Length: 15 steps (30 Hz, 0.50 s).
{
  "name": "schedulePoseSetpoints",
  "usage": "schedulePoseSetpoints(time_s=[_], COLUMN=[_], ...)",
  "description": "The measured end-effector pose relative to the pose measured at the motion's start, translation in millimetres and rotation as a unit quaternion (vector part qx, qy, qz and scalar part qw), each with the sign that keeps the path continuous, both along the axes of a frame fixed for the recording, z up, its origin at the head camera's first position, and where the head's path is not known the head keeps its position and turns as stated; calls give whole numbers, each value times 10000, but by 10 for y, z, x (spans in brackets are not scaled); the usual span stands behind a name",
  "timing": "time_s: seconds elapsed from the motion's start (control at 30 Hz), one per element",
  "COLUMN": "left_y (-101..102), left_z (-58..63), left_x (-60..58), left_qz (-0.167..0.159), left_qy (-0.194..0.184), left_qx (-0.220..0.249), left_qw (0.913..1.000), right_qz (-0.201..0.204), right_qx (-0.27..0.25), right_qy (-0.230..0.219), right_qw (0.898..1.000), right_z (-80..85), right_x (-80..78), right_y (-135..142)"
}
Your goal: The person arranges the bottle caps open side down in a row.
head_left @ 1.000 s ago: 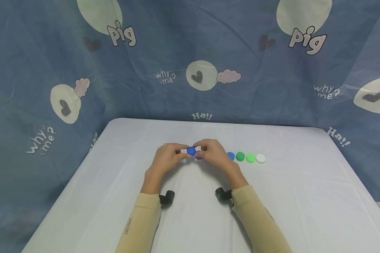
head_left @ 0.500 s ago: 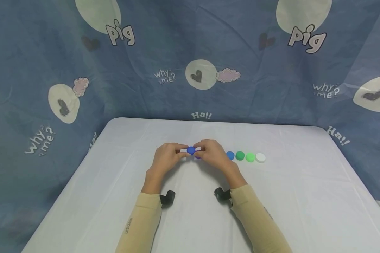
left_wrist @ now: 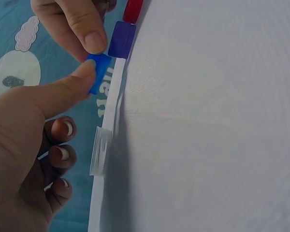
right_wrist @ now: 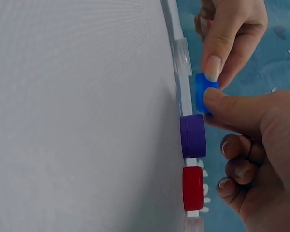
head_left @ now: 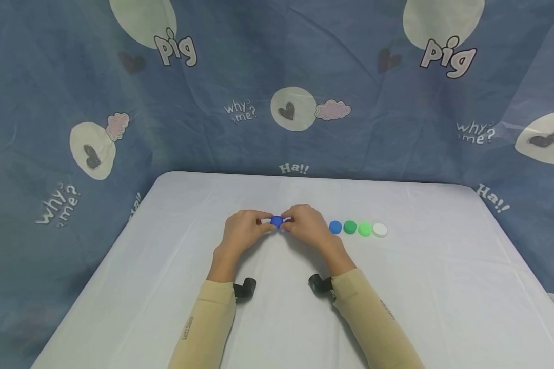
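A blue bottle cap (head_left: 276,221) is pinched between thumb and finger of both hands at once. My left hand (head_left: 243,230) grips it from the left, my right hand (head_left: 307,224) from the right. In the right wrist view the blue cap (right_wrist: 204,93) is raised off the white surface, and a purple cap (right_wrist: 193,136) stands close beside it. Beyond that comes a red cap (right_wrist: 193,188), which the right hand hides in the head view. A clear ridged cap (left_wrist: 101,151) stands near the left hand's curled lower fingers.
Right of the right hand, a row continues with a lighter blue cap (head_left: 335,227), a dark green cap (head_left: 350,227), a light green cap (head_left: 364,229) and a white cap (head_left: 380,230). A white cloth covers the table (head_left: 443,287); a printed blue curtain (head_left: 351,148) hangs behind.
The blue cap has shifted slightly left and lower, with both hands still pinching it. The right forearm has moved a little to the left.
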<state>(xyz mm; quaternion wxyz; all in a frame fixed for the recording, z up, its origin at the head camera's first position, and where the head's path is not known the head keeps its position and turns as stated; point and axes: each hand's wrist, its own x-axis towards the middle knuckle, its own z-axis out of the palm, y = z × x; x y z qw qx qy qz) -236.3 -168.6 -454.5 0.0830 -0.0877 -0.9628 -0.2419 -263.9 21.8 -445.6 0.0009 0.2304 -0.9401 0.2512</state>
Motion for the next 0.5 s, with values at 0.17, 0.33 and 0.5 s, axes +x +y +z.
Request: schedulePoseSetpoints(time_s=[0.17, 0.33, 0.5], left_y=[-11, -5, -3], left_z=[-11, -18, -17], left_x=[-10, -21, -19], left_qz=[86, 130, 199], left_qy=[-9, -49, -144], left_qx=[-197, -381, -425], left_qw=[9998, 9992, 9988], right_qz=[-39, -46, -116], right_qx=[169, 322, 379], right_qy=[-26, 44, 120], right_qw=[9998, 9995, 9991], right_z=[-12, -9, -3], right_x=[-11, -2, 5], right_y=[-46, -89, -126])
